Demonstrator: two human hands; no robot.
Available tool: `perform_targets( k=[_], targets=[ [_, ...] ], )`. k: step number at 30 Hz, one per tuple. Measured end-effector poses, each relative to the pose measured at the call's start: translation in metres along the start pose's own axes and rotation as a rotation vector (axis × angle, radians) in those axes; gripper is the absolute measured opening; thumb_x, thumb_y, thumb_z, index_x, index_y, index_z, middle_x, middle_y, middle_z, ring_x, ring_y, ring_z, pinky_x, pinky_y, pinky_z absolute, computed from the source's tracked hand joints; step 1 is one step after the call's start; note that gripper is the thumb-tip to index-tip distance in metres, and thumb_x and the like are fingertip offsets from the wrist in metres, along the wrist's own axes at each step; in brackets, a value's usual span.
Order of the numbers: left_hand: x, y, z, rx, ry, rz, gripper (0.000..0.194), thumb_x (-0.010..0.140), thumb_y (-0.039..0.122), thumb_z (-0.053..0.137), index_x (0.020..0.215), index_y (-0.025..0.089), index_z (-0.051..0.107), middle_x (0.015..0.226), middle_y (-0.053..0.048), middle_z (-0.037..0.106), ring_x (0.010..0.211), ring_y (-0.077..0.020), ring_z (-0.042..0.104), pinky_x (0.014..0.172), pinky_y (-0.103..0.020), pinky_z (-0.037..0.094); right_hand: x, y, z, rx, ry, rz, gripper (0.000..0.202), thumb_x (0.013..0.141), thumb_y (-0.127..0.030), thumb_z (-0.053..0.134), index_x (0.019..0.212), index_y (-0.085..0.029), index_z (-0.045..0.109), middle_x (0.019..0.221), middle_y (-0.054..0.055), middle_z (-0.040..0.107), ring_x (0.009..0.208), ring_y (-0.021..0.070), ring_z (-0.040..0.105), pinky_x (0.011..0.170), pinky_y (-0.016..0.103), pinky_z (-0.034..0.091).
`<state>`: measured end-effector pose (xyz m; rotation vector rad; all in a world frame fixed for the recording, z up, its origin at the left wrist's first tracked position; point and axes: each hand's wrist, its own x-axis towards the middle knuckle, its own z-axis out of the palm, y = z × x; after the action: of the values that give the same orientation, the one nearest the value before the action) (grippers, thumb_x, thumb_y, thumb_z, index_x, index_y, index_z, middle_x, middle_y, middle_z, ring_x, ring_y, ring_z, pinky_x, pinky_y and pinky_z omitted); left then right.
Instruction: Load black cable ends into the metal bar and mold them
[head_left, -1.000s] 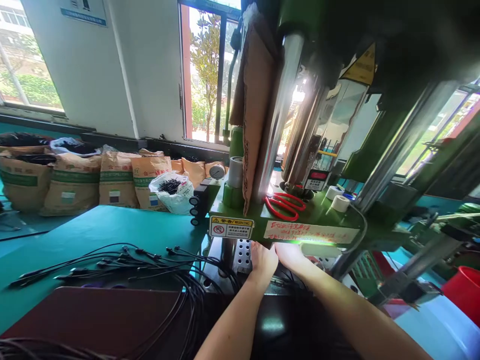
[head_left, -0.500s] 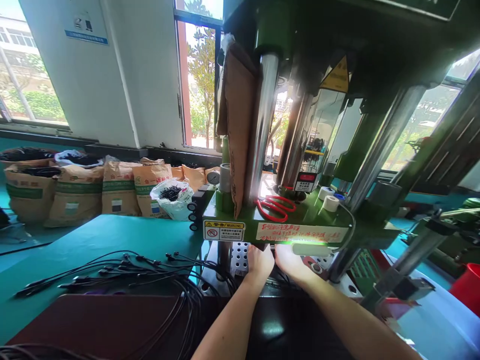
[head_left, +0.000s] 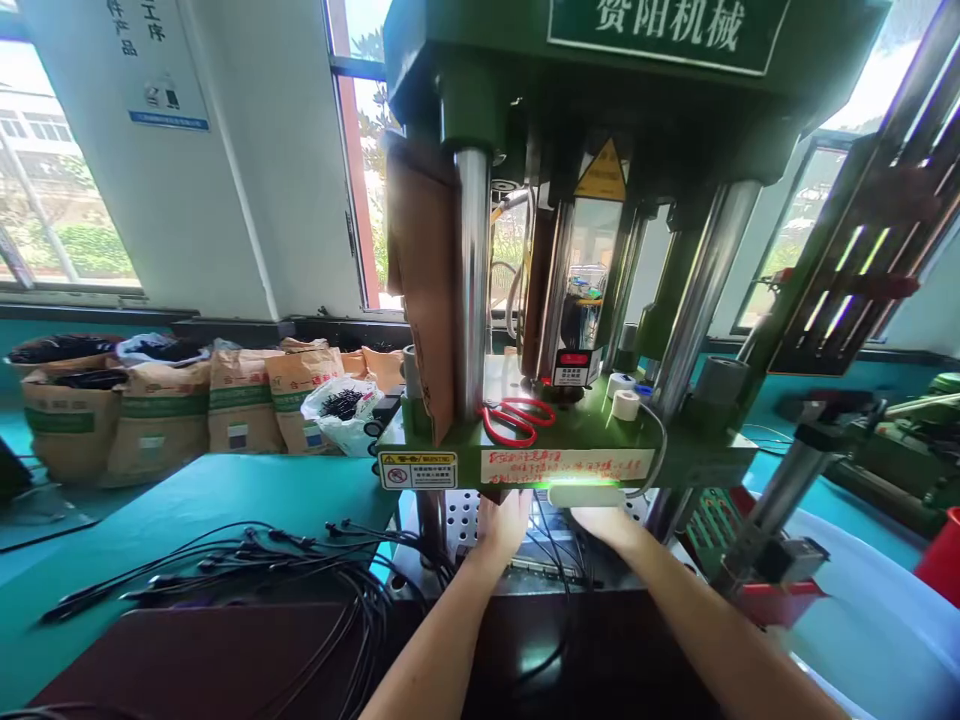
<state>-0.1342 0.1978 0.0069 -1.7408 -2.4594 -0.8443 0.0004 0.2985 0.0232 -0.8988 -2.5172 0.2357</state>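
Both of my hands reach under the green platen (head_left: 562, 462) of a vertical press machine. My left hand (head_left: 501, 522) rests on the metal mold block (head_left: 547, 555), fingers down over thin black cables. My right hand (head_left: 609, 527) lies a short way to its right on the same block, under a glowing white lamp (head_left: 585, 494). Black cables (head_left: 559, 560) run from the mold toward me between my arms. The platen hides my fingertips, so I cannot tell what they grip.
A bundle of black cables (head_left: 247, 560) lies on the green table at left, by a dark brown mat (head_left: 195, 655). Red scissors (head_left: 516, 418) and tape rolls (head_left: 624, 403) sit on the platen. Brown sacks (head_left: 157, 410) line the wall. Chrome columns (head_left: 471, 280) rise in front.
The view has tilted up and pulled back, showing more of the machine's top. My hands have spread apart on the mold; the right one slid to the right.
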Motion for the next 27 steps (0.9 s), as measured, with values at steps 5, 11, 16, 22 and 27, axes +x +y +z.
perform_targets(
  k=[5,11,16,22,27],
  targets=[
    [0.001,0.007,-0.005,-0.007,-0.186,0.190,0.041,0.080,0.045,0.042,0.112,0.022,0.054,0.112,-0.006,0.060,0.105,-0.0211,0.052,0.091,-0.035,0.038,-0.021,0.032,-0.013,-0.040,-0.186,-0.131,0.040,0.065,0.004,0.051,0.095,-0.018,0.065,0.105,0.008,0.064,0.099,0.0224,0.056,0.088,0.034,0.041],
    [0.004,-0.002,-0.004,0.038,-0.300,0.210,0.051,0.078,0.056,0.037,0.116,0.024,0.050,0.112,-0.009,0.060,0.105,-0.0251,0.053,0.085,-0.040,0.041,-0.019,0.033,-0.005,-0.016,-0.266,-0.192,0.049,0.056,0.004,0.046,0.091,-0.023,0.068,0.102,0.004,0.067,0.099,0.0230,0.057,0.086,0.030,0.042],
    [0.005,-0.004,-0.003,-0.010,-0.326,0.190,0.050,0.080,0.056,0.034,0.111,0.024,0.055,0.106,-0.008,0.064,0.100,-0.0236,0.057,0.086,-0.037,0.041,-0.008,0.035,0.005,0.017,-0.218,-0.099,0.029,0.070,-0.010,0.046,0.081,-0.023,0.069,0.090,0.003,0.070,0.095,0.0235,0.058,0.086,0.034,0.042],
    [0.012,0.001,-0.004,-0.039,-0.377,0.105,0.036,0.081,0.044,0.039,0.106,0.027,0.059,0.106,-0.003,0.065,0.099,-0.0203,0.057,0.085,-0.029,0.041,-0.003,0.039,0.020,0.055,-0.211,-0.011,0.025,0.075,-0.015,0.045,0.083,-0.020,0.068,0.087,0.004,0.071,0.092,0.0235,0.060,0.086,0.036,0.042],
    [0.013,0.001,-0.008,-0.020,-0.358,0.096,0.035,0.082,0.041,0.037,0.106,0.027,0.058,0.110,-0.004,0.063,0.103,-0.0223,0.055,0.085,-0.032,0.041,-0.004,0.037,0.015,0.058,-0.170,-0.007,0.025,0.074,-0.013,0.045,0.082,-0.020,0.068,0.088,0.006,0.071,0.093,0.0240,0.059,0.087,0.037,0.041]
  ],
)
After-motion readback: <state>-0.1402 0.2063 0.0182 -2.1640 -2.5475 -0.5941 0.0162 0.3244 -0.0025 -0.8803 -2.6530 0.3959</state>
